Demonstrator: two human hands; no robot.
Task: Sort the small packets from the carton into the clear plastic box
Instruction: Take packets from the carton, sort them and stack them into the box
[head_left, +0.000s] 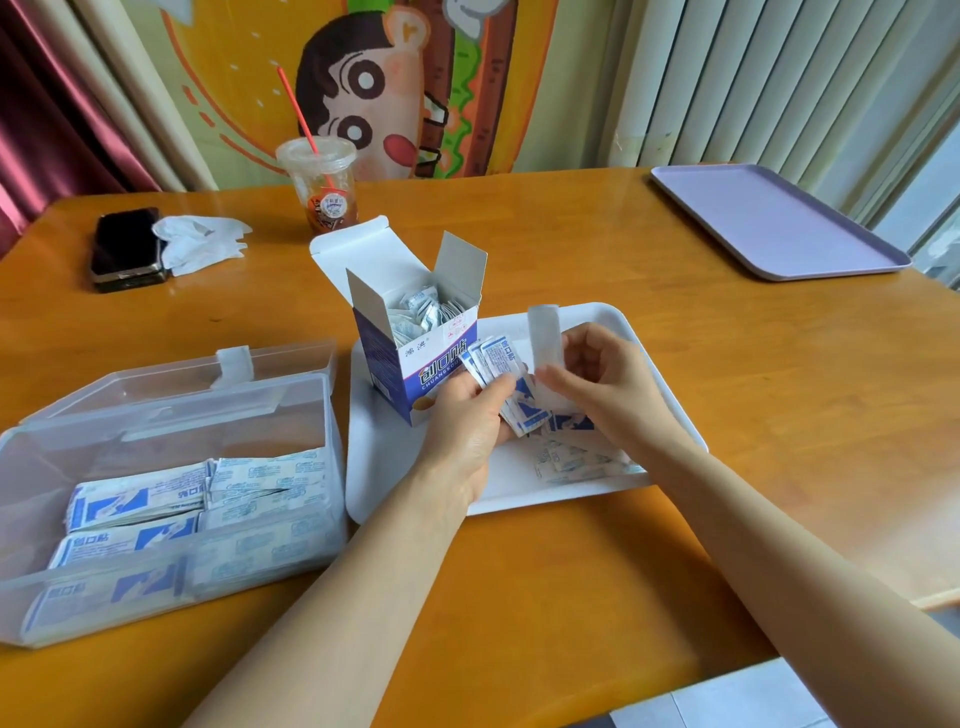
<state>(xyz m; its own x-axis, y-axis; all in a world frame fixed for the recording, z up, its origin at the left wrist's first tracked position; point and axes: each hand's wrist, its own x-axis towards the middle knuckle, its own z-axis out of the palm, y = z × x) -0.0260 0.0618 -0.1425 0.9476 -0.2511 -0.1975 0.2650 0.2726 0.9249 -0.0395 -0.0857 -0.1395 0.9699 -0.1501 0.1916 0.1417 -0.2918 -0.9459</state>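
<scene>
Head view: the small packets are flat white rectangles printed in blue, some showing a plain pale back. A fanned bunch of packets (493, 364) sits in the left hand (465, 423), whose fingers curl round it just in front of the carton (415, 358). The right hand (597, 384) pinches an upright pale strip (545, 338) between thumb and fingers, touching the bunch; it is probably a packet seen from its back, though blur makes this uncertain.

The carton stands upright with its flaps open on the left part of a white tray (379, 467), with more packets (421, 312) inside. Loose packets (576, 460) lie on the tray below the right hand.

The clear plastic box (47, 457) sits at the left, just beside the tray, lid (182, 374) tipped back, with rows of packets (135, 499) stacked inside. Bare tabletop (519, 597) lies between the forearms and along the near edge.

Farther back are a phone (127, 244), a crumpled white tissue (200, 241), a lidded cup (324, 182) with a red straw, and a lilac tray (769, 218) at the far right corner.
</scene>
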